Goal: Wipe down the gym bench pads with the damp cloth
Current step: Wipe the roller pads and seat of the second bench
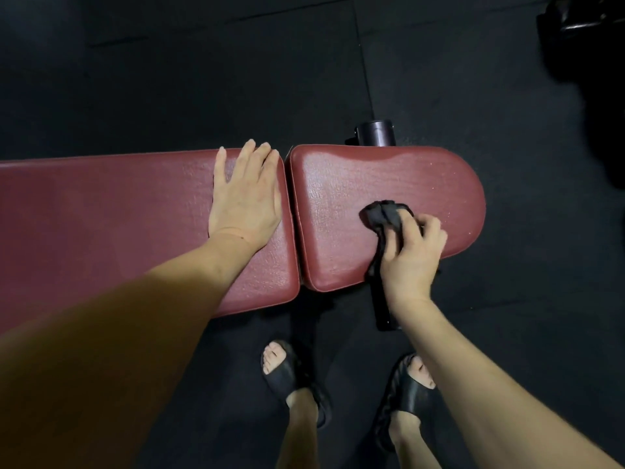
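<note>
Head view: right hand [411, 252] grips cloth [385, 216] near seat pad [389, 177] front edge; left hand [245, 198] flat.

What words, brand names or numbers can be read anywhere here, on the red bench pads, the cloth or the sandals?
None: no readable text shows in this view.
Long pad: plain red, no label.
Short pad: plain red, no label.
Dark cloth held by the right hand: no tag showing.
Black sandals: no visible logo.
Dark object at top right: too dim to tell.
</note>
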A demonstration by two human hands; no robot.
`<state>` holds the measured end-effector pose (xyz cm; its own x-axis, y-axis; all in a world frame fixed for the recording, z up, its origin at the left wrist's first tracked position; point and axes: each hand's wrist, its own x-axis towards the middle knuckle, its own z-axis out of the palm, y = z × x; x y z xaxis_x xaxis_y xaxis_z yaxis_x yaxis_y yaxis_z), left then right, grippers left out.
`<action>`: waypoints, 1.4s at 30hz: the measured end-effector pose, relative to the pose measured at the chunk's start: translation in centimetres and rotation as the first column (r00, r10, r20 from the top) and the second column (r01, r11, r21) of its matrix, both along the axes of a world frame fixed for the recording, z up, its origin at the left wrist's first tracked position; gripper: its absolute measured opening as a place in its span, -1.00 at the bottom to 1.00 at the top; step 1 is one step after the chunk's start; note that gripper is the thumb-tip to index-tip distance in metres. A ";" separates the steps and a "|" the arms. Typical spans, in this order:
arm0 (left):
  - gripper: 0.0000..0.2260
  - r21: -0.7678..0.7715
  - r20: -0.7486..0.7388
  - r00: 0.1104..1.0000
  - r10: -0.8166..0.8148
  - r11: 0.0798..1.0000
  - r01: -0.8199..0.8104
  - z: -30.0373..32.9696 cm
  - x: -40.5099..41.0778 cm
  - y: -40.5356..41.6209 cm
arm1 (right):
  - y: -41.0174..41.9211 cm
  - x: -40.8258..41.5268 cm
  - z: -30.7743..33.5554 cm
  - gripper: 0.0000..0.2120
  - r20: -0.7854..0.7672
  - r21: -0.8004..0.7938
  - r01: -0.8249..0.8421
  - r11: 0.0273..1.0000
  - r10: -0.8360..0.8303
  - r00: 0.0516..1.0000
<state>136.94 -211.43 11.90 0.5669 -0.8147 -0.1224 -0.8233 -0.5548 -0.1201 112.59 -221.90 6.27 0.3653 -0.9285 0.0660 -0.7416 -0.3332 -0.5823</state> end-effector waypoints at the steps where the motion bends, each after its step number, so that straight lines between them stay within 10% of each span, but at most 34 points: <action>1: -0.51 0.000 -0.001 1.000 0.001 1.000 -0.001 0.0 0.0 0.0 | 1.6 1.3 0.4 -0.69 0.007 -0.013 -0.012 1.000 0.012 1.000; 8: -0.52 -0.013 -0.007 1.000 0.004 1.000 -0.004 0.0 -0.1 0.0 | 4.9 2.1 1.0 -0.72 0.051 -0.126 -0.459 0.879 0.468 0.882; 14: -0.52 -0.017 0.000 1.000 0.002 1.000 -0.002 -0.1 -0.1 0.0 | 4.1 1.7 0.4 -0.69 0.050 -0.042 -0.063 0.997 0.065 0.997; 22: -0.51 -0.015 -0.007 1.000 0.002 1.000 -0.002 -0.1 -0.2 0.1 | 3.7 0.7 0.4 -0.69 -0.003 -0.158 -0.420 0.894 0.425 0.905; 28: -0.50 -0.003 -0.006 1.000 -0.005 1.000 0.005 -0.1 -0.1 -0.1 | 2.5 1.2 -0.1 -0.69 0.002 -0.052 0.033 0.998 -0.032 0.999; 36: -0.51 -0.055 -0.027 0.998 -0.052 0.997 0.050 0.3 -0.3 0.0 | 1.0 0.5 0.3 -0.69 -0.027 -0.150 -0.473 0.868 0.475 0.880; 42: -0.59 -0.166 -0.101 0.969 -0.225 0.964 0.207 1.1 -1.3 -0.3 | -4.0 -0.4 -0.2 -0.67 -0.123 -0.020 0.058 0.998 -0.060 0.991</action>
